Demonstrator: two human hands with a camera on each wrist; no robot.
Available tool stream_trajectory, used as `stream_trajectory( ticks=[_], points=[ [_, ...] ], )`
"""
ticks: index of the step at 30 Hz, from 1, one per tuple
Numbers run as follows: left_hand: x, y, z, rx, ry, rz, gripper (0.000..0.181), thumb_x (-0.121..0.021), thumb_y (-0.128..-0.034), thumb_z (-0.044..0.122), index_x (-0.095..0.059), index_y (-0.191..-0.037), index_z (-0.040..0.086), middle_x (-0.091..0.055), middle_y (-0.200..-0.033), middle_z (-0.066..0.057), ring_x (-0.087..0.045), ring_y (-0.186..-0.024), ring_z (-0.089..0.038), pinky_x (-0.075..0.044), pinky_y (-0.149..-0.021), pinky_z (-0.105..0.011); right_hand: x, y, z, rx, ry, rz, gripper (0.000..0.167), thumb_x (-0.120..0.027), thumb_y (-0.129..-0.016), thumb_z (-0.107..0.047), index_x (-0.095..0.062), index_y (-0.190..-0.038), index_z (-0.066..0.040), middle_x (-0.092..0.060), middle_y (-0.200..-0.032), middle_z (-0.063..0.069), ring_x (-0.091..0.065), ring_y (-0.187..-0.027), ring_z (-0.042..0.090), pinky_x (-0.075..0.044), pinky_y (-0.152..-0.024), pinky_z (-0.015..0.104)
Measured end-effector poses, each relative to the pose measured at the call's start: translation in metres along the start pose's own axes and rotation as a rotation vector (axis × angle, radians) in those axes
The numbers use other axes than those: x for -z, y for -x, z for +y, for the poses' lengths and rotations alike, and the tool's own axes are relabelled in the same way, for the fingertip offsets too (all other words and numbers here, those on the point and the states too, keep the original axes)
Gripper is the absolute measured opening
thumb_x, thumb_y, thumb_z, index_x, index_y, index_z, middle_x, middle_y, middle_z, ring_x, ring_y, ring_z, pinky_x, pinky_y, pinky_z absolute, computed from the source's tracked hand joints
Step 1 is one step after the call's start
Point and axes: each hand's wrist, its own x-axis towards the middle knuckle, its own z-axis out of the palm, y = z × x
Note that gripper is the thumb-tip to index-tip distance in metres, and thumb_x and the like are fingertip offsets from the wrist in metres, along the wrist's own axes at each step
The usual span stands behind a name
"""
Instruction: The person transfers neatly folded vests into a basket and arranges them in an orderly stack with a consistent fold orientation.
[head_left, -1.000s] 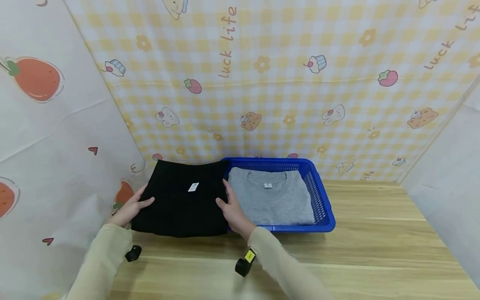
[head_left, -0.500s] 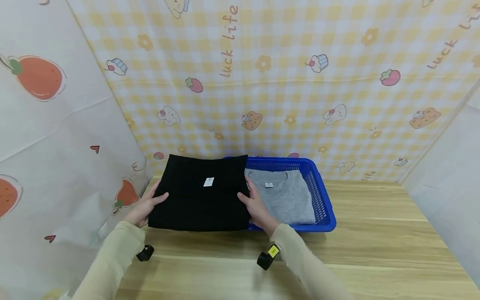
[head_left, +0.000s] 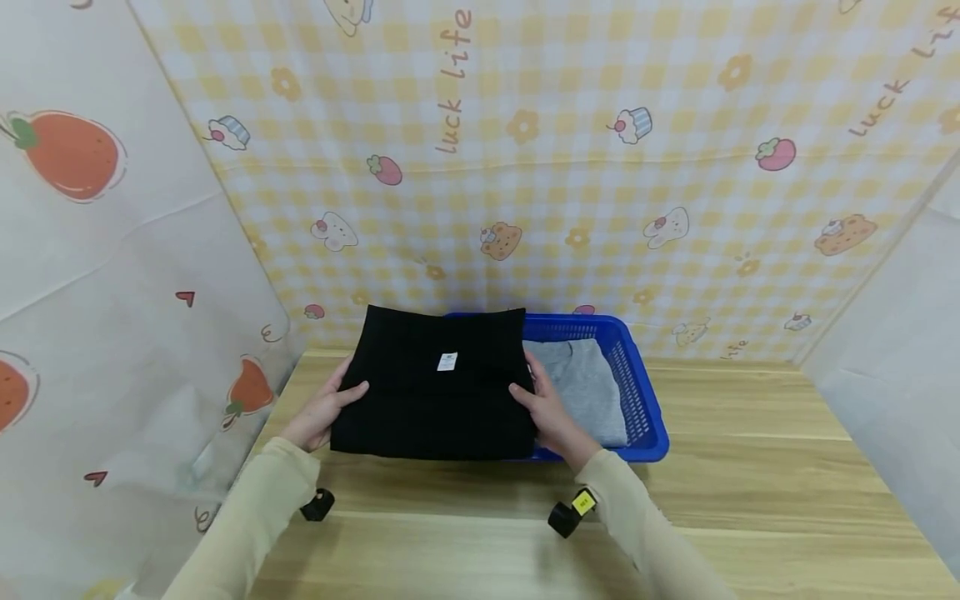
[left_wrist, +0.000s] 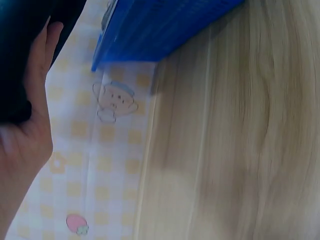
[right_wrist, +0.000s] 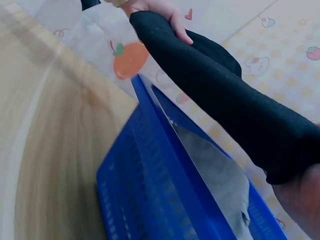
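A folded black shirt (head_left: 435,408) with a white neck label is held up between both hands. My left hand (head_left: 324,410) grips its left edge, thumb on top and fingers beneath. On the opposite edge, my right hand (head_left: 551,414) pinches it the same way. The shirt hangs above the left part of a blue plastic basket (head_left: 647,408) and hides that part in the head view. Inside the basket lies a folded grey T-shirt (head_left: 588,392), partly covered from sight. In the right wrist view the black shirt (right_wrist: 225,95) is raised clear of the basket's rim (right_wrist: 175,150).
The basket stands on a wooden table (head_left: 750,467) against a yellow checked cloth backdrop (head_left: 570,183). White printed sheeting (head_left: 150,333) closes off the left side, and a pale panel (head_left: 900,350) the right. Bare wood lies right of the basket.
Both hands have carried the black shirt to the right, from beside the basket to over its left part. More of the grey T-shirt is now covered from view. The basket stays put.
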Motion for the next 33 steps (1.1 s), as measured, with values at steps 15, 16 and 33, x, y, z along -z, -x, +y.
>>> stream_trajectory(
  ticks=[15, 16, 33],
  points=[
    [-0.047, -0.028, -0.002, 0.011, 0.045, -0.024, 0.069, -0.045, -0.0961, 0.019, 0.001, -0.147, 0.028, -0.023, -0.145, -0.019, -0.062, -0.092, -0.015, -0.053, -0.075, -0.036, 0.049, 0.017, -0.019, -0.058, -0.007, 0.017, 0.063, -0.039, -0.097, -0.01, -0.002, -0.147, -0.019, -0.013, -0.149, 0.014, -0.057, -0.09, 0.003, -0.049, -0.073, 0.024],
    [-0.05, -0.03, -0.002, 0.007, 0.047, -0.026, 0.069, -0.045, -0.096, 0.018, 0.0, -0.147, 0.028, -0.024, -0.144, -0.019, -0.062, -0.092, -0.015, -0.053, -0.074, -0.036, 0.052, 0.018, -0.021, -0.061, -0.009, 0.011, 0.064, -0.039, -0.097, -0.01, 0.0, -0.147, -0.019, -0.011, -0.15, 0.014, -0.057, -0.09, 0.002, -0.049, -0.074, 0.024],
    [-0.088, -0.05, -0.001, -0.019, 0.075, -0.011, 0.067, -0.042, -0.0961, 0.009, -0.003, -0.147, 0.027, -0.018, -0.148, -0.015, -0.06, -0.09, -0.011, -0.052, -0.074, -0.029, 0.09, 0.025, -0.033, -0.001, 0.016, -0.012, 0.06, -0.041, -0.097, -0.012, -0.009, -0.147, -0.018, -0.031, -0.139, 0.009, -0.06, -0.091, 0.007, -0.051, -0.072, 0.027]
  ],
)
